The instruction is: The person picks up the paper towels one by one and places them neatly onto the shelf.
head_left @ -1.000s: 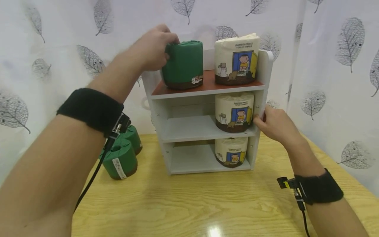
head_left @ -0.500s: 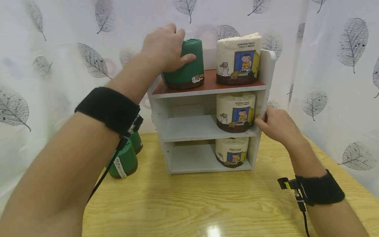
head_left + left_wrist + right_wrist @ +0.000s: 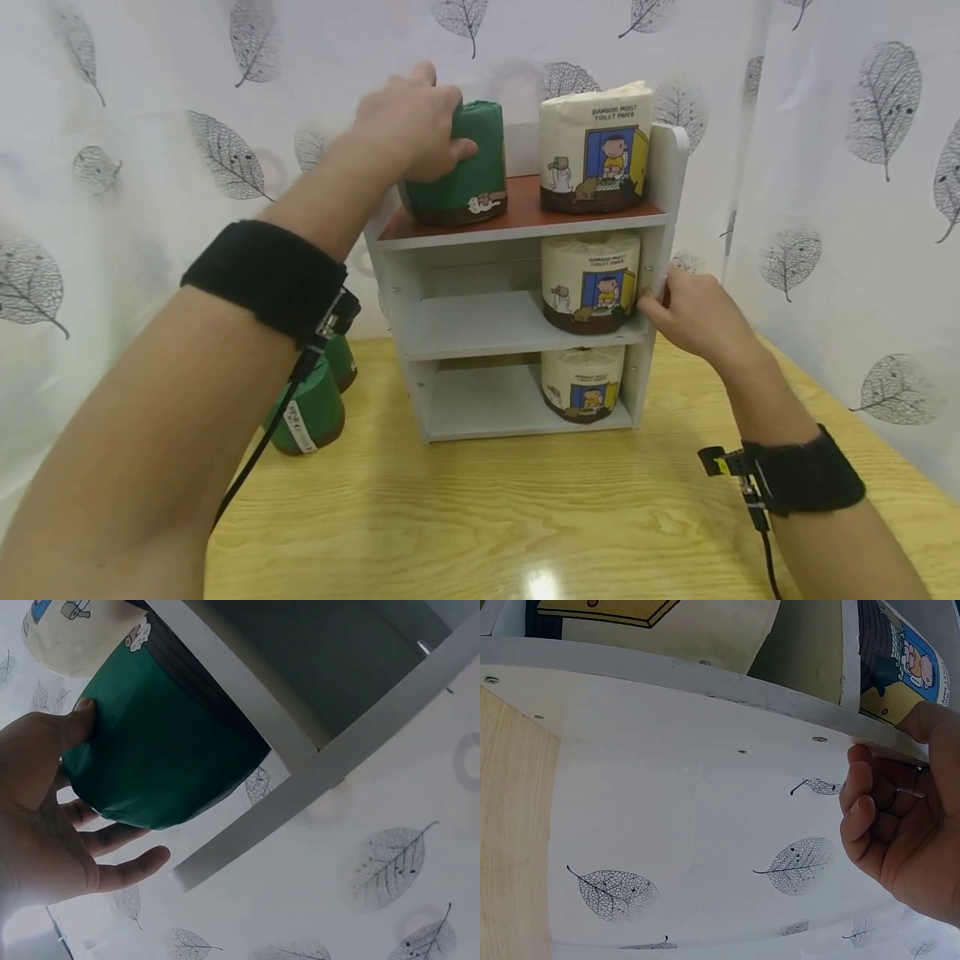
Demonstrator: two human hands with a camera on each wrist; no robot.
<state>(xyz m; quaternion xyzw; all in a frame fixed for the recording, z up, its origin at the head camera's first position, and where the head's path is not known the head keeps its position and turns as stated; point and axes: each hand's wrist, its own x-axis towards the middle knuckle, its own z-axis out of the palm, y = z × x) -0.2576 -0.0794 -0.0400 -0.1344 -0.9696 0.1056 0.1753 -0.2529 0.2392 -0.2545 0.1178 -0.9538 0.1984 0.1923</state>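
On the red top board of a small white shelf (image 3: 517,346), at its left end, stands a green-wrapped toilet roll (image 3: 480,154). My left hand (image 3: 408,125) holds this roll from the left, the thumb on its front face and the other fingers round its far side. In the left wrist view the thumb touches the green wrapper (image 3: 161,739), and a couple of fingers stick out past it. My right hand (image 3: 697,312) pinches the front edge of the shelf's right side panel at middle height, its fingers curled outside the panel (image 3: 780,712).
Cream toilet rolls with a cartoon print stand at the right end of each level: top (image 3: 592,154), middle (image 3: 573,287) and bottom (image 3: 562,383). Two more green rolls (image 3: 318,404) stand on the wooden table (image 3: 480,517) left of the shelf. A leaf-patterned curtain (image 3: 810,125) hangs behind.
My left hand has shifted right and further round the green roll, its thumb now on the front. The roll stays on the top board. My right hand keeps its hold on the panel.
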